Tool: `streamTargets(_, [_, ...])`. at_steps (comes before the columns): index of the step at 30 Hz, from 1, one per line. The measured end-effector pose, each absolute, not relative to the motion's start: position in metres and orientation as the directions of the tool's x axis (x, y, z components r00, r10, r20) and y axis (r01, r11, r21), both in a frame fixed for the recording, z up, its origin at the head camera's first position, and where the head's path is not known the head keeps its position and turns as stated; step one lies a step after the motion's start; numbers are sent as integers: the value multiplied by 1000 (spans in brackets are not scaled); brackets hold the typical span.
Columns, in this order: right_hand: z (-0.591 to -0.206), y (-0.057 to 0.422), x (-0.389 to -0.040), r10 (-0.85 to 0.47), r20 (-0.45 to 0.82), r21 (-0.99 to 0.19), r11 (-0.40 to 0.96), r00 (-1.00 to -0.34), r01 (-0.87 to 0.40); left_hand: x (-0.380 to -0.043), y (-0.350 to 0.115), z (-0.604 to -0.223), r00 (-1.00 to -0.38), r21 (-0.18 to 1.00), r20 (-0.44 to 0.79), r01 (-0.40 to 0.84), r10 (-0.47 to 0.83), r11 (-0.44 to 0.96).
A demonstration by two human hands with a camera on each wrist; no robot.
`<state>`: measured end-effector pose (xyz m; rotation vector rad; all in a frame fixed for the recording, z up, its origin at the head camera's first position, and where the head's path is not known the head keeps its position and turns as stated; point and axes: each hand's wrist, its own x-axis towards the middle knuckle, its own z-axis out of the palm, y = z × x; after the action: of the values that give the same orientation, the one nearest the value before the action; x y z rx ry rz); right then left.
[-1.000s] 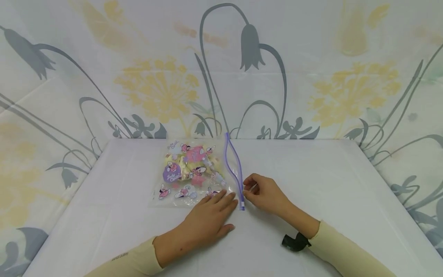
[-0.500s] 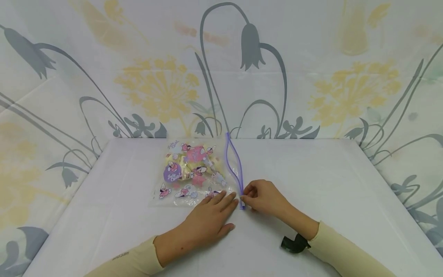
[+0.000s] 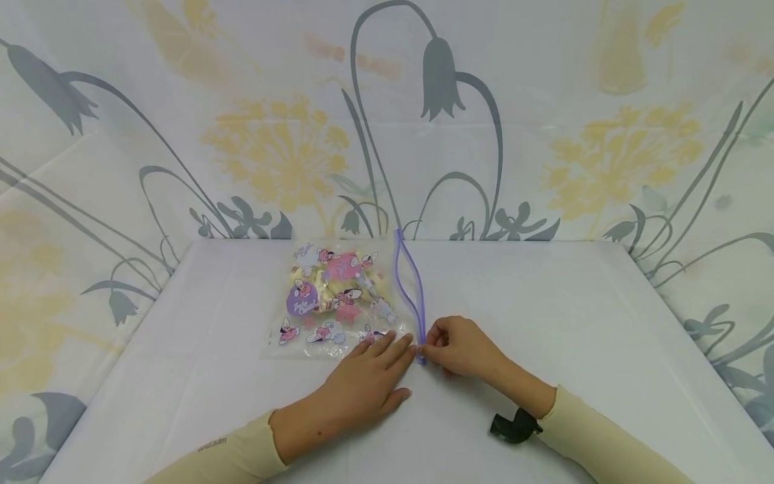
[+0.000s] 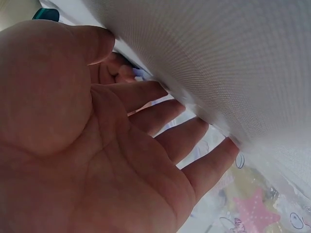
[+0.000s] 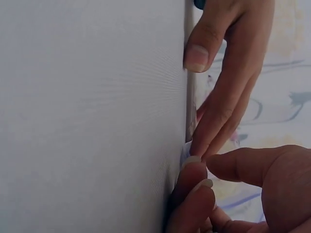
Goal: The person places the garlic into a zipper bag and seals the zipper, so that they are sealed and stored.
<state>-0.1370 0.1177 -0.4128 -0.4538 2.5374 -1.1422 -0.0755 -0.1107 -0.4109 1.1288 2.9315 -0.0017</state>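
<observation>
A clear zipper bag [image 3: 275, 336] printed with pink cartoon figures lies flat on the table, yellowish packets showing through it. Its purple zip strip [image 3: 421, 286] runs down the right side, the two edges bowed apart along the upper and middle part. My left hand [image 3: 369, 380] rests on the bag's lower right corner, fingers straight and palm down; the left wrist view shows its fingertips pressing the surface. At the near end of the strip, my right hand [image 3: 459, 346] pinches the zip between thumb and curled fingers. Those fingers hide the zip's slider.
A white cloth covers the table [image 3: 544, 289]. Behind it hangs a floral curtain [image 3: 514, 134], meeting the table's far edge just beyond the bag. A black wrist camera [image 3: 514, 427] sits on my right wrist.
My right hand has moved slightly left and taken hold of the zip's near end, covering the white slider that showed earlier. The left hand has stayed in place on the bag.
</observation>
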Motion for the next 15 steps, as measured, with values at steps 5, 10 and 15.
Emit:
streamTargets(5, [-412, 116, -134, -442, -56, -755, 605, -895, -252, -76, -111, -411, -743, -3, -5, 669, 669, 743])
streamTargets(10, [-410, 113, -130, -433, 8, -770, 572, -901, -282, -76, -110, -411, -744, -12, -2, 668, 668, 744])
streamTargets(15, [-409, 111, -129, -398, -46, -835, 519, -916, -184, -75, -110, -411, -746, -11, -2, 666, 666, 746])
